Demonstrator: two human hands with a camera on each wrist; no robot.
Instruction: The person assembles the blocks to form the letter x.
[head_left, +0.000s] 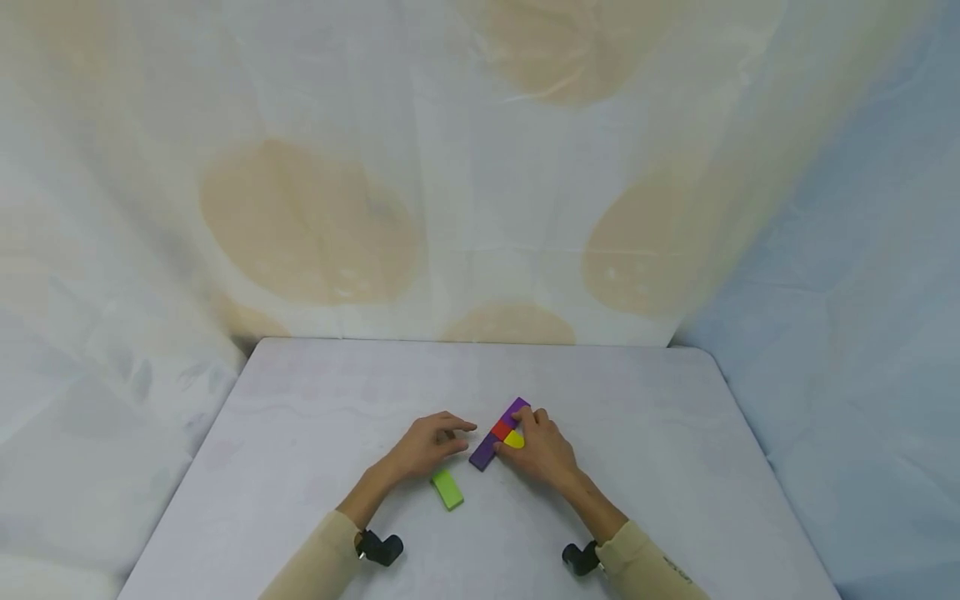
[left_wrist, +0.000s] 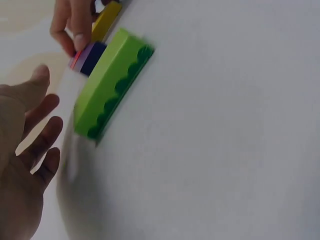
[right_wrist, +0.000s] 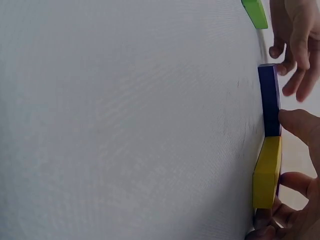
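A long purple block [head_left: 484, 455] lies slantwise on the white table [head_left: 300, 400], with a red block [head_left: 500, 430] and a yellow block [head_left: 514, 439] on it. My right hand [head_left: 534, 442] pinches the yellow block [right_wrist: 266, 172] with curled fingers, its thumb against the purple block [right_wrist: 270, 100]. My left hand [head_left: 442, 440] rests just left of the purple block with its fingers relaxed and holds nothing. In the left wrist view its spread fingers [left_wrist: 42, 117] stay apart from a green block [left_wrist: 107, 85]. That green block [head_left: 447, 488] lies near my left wrist.
The table's edges run close to a draped cloth backdrop [head_left: 315, 225] at the back and sides. Small black cameras sit on both wrists [head_left: 381, 547].
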